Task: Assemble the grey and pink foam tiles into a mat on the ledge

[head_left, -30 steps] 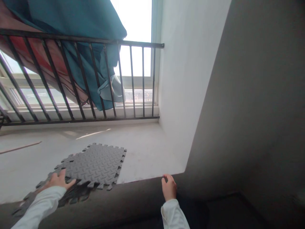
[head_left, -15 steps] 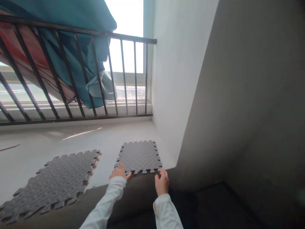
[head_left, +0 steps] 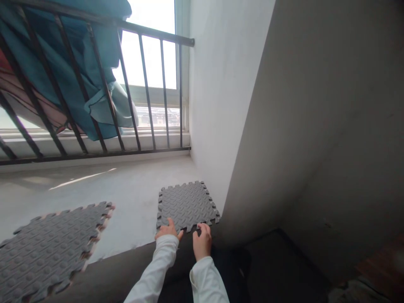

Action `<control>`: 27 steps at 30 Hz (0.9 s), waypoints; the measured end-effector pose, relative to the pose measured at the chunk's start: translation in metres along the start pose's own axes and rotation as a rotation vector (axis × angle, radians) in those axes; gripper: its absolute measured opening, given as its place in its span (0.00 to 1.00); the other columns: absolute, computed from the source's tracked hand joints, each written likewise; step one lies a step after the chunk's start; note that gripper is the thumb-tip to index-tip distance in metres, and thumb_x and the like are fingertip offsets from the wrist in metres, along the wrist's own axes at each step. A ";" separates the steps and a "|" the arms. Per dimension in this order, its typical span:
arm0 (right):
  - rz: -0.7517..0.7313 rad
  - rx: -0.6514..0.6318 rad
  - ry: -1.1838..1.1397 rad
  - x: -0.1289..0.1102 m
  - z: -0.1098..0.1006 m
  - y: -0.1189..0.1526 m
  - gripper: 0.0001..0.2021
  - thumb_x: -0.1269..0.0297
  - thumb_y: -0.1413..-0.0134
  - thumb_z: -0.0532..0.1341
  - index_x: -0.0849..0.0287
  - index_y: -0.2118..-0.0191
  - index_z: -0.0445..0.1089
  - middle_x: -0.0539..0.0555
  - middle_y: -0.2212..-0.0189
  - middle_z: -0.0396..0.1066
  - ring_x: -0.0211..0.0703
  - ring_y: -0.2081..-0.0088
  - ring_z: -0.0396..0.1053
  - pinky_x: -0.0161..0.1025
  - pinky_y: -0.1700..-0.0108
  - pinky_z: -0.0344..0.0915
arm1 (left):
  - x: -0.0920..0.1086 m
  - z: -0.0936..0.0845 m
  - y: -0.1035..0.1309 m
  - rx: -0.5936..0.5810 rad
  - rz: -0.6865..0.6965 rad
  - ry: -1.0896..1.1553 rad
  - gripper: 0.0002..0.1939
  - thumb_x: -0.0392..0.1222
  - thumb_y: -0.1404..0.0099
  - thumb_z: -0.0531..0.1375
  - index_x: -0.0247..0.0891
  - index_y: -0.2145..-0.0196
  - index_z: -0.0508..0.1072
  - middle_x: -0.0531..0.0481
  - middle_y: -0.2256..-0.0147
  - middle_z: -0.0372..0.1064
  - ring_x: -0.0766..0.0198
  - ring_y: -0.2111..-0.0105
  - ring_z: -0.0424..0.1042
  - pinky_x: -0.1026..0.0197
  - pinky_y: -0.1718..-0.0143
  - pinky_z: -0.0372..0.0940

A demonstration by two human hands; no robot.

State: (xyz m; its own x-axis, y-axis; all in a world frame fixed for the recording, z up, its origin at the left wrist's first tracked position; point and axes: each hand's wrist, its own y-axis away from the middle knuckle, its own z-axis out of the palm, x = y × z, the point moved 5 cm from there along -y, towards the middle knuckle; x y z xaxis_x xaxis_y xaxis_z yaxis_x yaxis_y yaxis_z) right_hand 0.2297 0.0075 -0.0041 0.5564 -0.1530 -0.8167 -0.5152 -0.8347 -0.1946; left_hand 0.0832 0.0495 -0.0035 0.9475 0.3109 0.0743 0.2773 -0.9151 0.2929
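Two hands, left (head_left: pixel 168 231) and right (head_left: pixel 202 241), grips spread flat on one of two foam mats (head_left: pixel 187 205).

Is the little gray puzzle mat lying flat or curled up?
Flat: the foam mat tile lies spread on the ledge, with both hands at its near edge.
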 end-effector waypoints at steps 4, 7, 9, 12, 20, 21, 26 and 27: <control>-0.005 -0.005 -0.003 -0.001 0.003 -0.001 0.15 0.73 0.61 0.51 0.62 0.66 0.71 0.60 0.61 0.69 0.46 0.58 0.67 0.38 0.55 0.61 | 0.000 0.005 -0.006 0.009 -0.013 -0.013 0.38 0.57 0.46 0.54 0.32 0.43 0.52 0.27 0.55 0.64 0.47 0.57 0.67 0.52 0.64 0.59; -0.009 -0.025 0.037 -0.002 0.004 -0.002 0.16 0.74 0.61 0.51 0.64 0.65 0.71 0.62 0.60 0.69 0.47 0.57 0.67 0.38 0.55 0.61 | 0.001 0.007 -0.008 0.006 0.006 -0.001 0.40 0.57 0.48 0.56 0.31 0.44 0.52 0.26 0.56 0.65 0.47 0.56 0.67 0.51 0.63 0.59; -0.021 -0.045 0.087 -0.003 0.005 -0.002 0.16 0.74 0.60 0.51 0.64 0.64 0.71 0.62 0.59 0.69 0.48 0.55 0.66 0.39 0.53 0.60 | 0.002 0.007 -0.006 -0.019 0.030 0.015 0.41 0.57 0.49 0.56 0.30 0.43 0.51 0.25 0.55 0.64 0.46 0.56 0.67 0.51 0.63 0.60; -0.036 -0.088 0.172 -0.002 0.007 -0.003 0.16 0.73 0.60 0.53 0.63 0.64 0.72 0.61 0.57 0.69 0.50 0.54 0.64 0.41 0.51 0.59 | -0.004 0.001 -0.001 -0.057 0.092 0.049 0.38 0.56 0.45 0.52 0.31 0.42 0.50 0.28 0.55 0.64 0.48 0.56 0.67 0.51 0.61 0.60; -0.017 -0.193 0.332 0.006 0.018 -0.008 0.16 0.70 0.57 0.54 0.62 0.60 0.71 0.59 0.55 0.68 0.50 0.52 0.63 0.41 0.51 0.58 | -0.179 -0.024 -0.010 0.127 -0.040 -0.190 0.28 0.39 0.47 0.57 0.42 0.47 0.60 0.40 0.44 0.53 0.53 0.45 0.53 0.51 0.53 0.56; -0.010 -0.200 0.343 0.006 0.019 -0.008 0.16 0.70 0.57 0.54 0.62 0.60 0.71 0.59 0.54 0.67 0.50 0.52 0.63 0.41 0.51 0.58 | -0.209 -0.024 -0.012 0.150 -0.105 -0.205 0.29 0.39 0.48 0.58 0.44 0.47 0.60 0.42 0.42 0.49 0.53 0.43 0.49 0.49 0.51 0.55; 0.024 -0.238 0.374 -0.006 0.021 -0.007 0.17 0.69 0.56 0.53 0.62 0.58 0.70 0.60 0.51 0.64 0.51 0.49 0.60 0.41 0.51 0.57 | -0.295 -0.015 -0.023 0.075 -0.109 -0.183 0.24 0.32 0.48 0.56 0.48 0.53 0.67 0.46 0.47 0.56 0.57 0.49 0.59 0.55 0.54 0.59; 0.035 -0.249 0.376 -0.008 0.021 -0.006 0.17 0.69 0.55 0.53 0.62 0.57 0.70 0.60 0.51 0.64 0.52 0.49 0.59 0.42 0.51 0.57 | -0.298 -0.015 -0.024 0.073 -0.081 -0.161 0.23 0.31 0.49 0.56 0.47 0.54 0.68 0.47 0.49 0.58 0.57 0.51 0.61 0.56 0.54 0.59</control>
State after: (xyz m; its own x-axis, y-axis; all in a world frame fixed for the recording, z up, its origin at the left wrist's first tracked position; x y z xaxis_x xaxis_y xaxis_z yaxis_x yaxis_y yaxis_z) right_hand 0.2145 0.0248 -0.0077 0.7635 -0.3265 -0.5572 -0.3910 -0.9204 0.0037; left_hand -0.2087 -0.0174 -0.0181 0.9332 0.3447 -0.1018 0.3591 -0.9067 0.2214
